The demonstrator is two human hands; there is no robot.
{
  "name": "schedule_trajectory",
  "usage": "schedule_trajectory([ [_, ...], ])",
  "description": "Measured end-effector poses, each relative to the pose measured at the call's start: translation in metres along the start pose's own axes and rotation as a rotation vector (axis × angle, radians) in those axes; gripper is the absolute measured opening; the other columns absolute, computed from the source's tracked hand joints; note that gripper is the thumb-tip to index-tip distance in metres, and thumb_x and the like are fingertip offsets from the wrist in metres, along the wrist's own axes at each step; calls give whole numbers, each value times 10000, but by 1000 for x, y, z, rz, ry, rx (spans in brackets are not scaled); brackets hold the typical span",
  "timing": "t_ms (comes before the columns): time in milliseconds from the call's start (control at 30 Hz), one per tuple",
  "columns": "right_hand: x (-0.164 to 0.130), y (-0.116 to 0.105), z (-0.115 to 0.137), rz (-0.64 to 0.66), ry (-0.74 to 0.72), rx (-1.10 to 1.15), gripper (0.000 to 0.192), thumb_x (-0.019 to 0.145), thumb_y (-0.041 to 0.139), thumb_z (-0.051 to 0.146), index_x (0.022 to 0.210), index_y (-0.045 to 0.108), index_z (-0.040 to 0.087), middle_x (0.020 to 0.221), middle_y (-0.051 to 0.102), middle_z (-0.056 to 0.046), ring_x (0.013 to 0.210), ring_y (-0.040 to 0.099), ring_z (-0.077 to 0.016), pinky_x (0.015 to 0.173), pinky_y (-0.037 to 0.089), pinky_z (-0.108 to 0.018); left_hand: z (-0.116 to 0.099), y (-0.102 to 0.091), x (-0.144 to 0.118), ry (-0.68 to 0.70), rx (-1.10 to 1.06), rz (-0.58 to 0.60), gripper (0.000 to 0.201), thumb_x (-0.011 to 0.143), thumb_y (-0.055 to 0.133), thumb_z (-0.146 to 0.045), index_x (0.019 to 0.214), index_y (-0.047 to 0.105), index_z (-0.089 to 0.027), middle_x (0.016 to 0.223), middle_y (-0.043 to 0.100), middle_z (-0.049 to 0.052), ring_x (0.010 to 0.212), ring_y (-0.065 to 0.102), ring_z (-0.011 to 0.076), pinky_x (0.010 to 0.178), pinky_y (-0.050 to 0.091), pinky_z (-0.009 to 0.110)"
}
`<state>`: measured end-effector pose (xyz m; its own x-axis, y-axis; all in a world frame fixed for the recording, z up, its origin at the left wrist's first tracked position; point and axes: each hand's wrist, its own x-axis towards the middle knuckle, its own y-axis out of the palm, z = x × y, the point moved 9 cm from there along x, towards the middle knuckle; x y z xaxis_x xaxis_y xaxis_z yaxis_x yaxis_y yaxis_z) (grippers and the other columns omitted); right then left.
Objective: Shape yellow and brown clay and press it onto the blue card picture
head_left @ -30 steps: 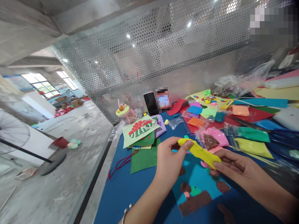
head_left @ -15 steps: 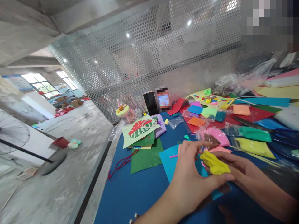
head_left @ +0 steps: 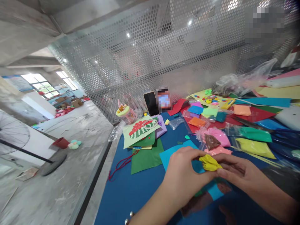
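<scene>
A crumpled lump of yellow modelling clay is pinched between both hands, above a blue sheet of paper on the table. My left hand grips its left side, with the thumb below and the fingers over the top. On the other side, my right hand closes thumb and fingers on the clay. Part of the blue sheet is hidden under my hands. Just beyond them lie bags of pink clay and brown clay.
Left of the sheet are green paper, a watermelon picture and a red cord. A lidded cup and a phone stand near the perforated metal screen. To the right lie a yellow clay bag and dark-handled scissors.
The yellow clay was stretched longer and is now bunched into a shorter lump. My left hand has shifted slightly left, and my right fingers have come onto the clay.
</scene>
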<state>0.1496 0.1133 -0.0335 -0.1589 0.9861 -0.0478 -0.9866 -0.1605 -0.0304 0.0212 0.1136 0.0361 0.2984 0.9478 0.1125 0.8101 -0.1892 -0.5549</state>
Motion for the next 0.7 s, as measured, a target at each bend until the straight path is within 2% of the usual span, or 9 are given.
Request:
schedule_trajectory([
  [167,4,1,-5,64,28,26,336,664,755,544,793,739,234,791,742,-76,772,704,-280,685,604,-355,-2,-6,-1,-2,59,-4,153,659,795,-277,795,739,-232,751,688,-1,735,606,163,662,449,255],
  [333,6,6,-8,213,54,34,274,703,756,490,813,731,241,808,735,-58,778,703,-244,700,594,-306,2,-9,0,-80,-130,-80,159,645,806,-320,701,723,-196,716,674,0,688,580,137,658,435,246],
  [433,4,6,-3,192,59,71,312,735,708,543,783,716,235,745,712,-41,714,691,-210,664,586,-279,13,-7,2,-160,-312,-116,246,606,818,-380,650,700,-169,669,658,4,656,561,130,629,430,240],
  [533,2,4,-3,145,83,88,338,701,732,550,763,691,220,655,675,-21,636,670,-193,614,576,-273,24,-3,6,-196,-491,-121,279,608,802,-416,638,690,-162,624,641,2,609,547,117,610,443,240],
  [700,5,5,-14,175,133,86,342,705,736,534,803,678,212,725,700,-37,679,684,-211,623,570,-285,37,-19,10,-223,-570,-234,264,610,793,-399,635,692,-157,630,654,17,598,557,111,584,447,229],
])
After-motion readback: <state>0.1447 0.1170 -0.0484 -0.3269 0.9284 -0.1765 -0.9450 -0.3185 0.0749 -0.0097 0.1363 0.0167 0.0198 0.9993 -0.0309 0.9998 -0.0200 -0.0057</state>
